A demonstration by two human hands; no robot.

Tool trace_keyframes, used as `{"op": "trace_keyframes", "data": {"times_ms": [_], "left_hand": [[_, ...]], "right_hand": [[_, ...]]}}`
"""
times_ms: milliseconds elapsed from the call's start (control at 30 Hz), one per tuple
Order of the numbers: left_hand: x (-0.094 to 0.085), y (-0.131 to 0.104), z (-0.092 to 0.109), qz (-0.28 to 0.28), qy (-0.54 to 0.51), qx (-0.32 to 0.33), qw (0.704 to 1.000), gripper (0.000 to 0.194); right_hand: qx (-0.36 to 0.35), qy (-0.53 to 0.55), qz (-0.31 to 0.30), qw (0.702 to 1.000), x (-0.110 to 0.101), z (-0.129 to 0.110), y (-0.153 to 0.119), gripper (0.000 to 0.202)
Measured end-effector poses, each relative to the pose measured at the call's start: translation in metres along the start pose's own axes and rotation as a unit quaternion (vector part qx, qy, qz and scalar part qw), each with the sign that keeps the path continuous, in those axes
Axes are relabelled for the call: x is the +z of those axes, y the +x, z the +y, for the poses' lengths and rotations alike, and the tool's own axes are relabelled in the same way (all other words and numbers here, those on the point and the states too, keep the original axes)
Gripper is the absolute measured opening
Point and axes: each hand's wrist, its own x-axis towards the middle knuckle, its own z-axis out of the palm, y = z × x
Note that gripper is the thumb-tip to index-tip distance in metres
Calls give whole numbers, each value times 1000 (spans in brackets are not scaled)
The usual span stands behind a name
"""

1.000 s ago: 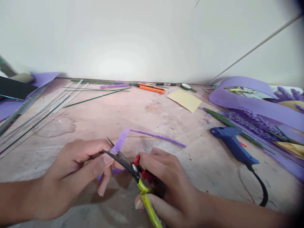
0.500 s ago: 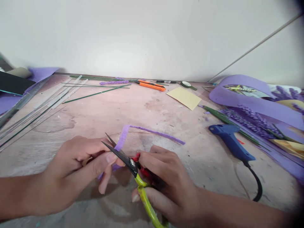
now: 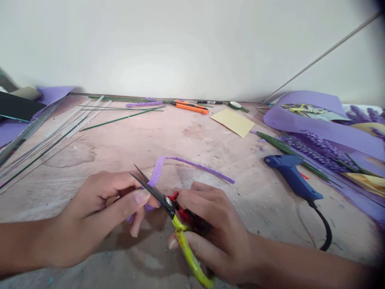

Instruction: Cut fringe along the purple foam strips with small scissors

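Between the thumb and fingers of my left hand (image 3: 105,208) is a long purple strip (image 3: 157,171), folded over so that its far end trails to the right across the table. Part of the strip hangs behind my left fingers, mostly hidden. My right hand (image 3: 213,224) grips a pair of scissors (image 3: 168,204) with one yellow-green handle and one red one. The dark blades stand slightly apart and lie across the strip, close to my left thumb. A red pair of handles or tool also shows under my right fingers, partly hidden.
At the right lie a blue glue gun (image 3: 293,176) with its black cord, purple lavender stems (image 3: 319,152) and purple foam sheets (image 3: 303,100). Further back are an orange cutter (image 3: 192,107), a yellow card (image 3: 233,122) and green tape (image 3: 235,105). Wires and glue sticks (image 3: 90,116) spread at the left.
My hands and the scissors have shifted very slightly. The blades are a little higher on the strip, and my left fingers have moved a bit to the right.
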Motion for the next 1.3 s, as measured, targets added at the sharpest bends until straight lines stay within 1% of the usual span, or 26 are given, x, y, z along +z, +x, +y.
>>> {"op": "trace_keyframes", "data": {"times_ms": [100,233,467,600,800,967,1100,1300], "left_hand": [[0,-2,-2,-7,-41,-17,999,42],[0,-2,-2,9,-48,5,999,36],[1,0,1,16,13,41,999,37],[0,0,3,16,41,55,998,40],[1,3,3,24,52,64,996,38],[-1,4,3,18,48,72,996,35],[-1,2,3,9,46,68,997,32],[1,0,1,5,0,31,1000,26]], "right_hand": [[8,-10,9,1000,0,-2,2,35],[5,-25,20,999,-1,-6,5,39],[-13,-25,19,999,-2,-4,4,45],[-8,-25,0,1000,0,-3,3,47],[-21,-29,-1,999,-2,-2,0,39],[-25,-31,-1,999,-1,0,-1,30],[-35,-19,6,999,-1,0,-1,29],[-12,-8,1,1000,-2,-1,-1,33]]}}
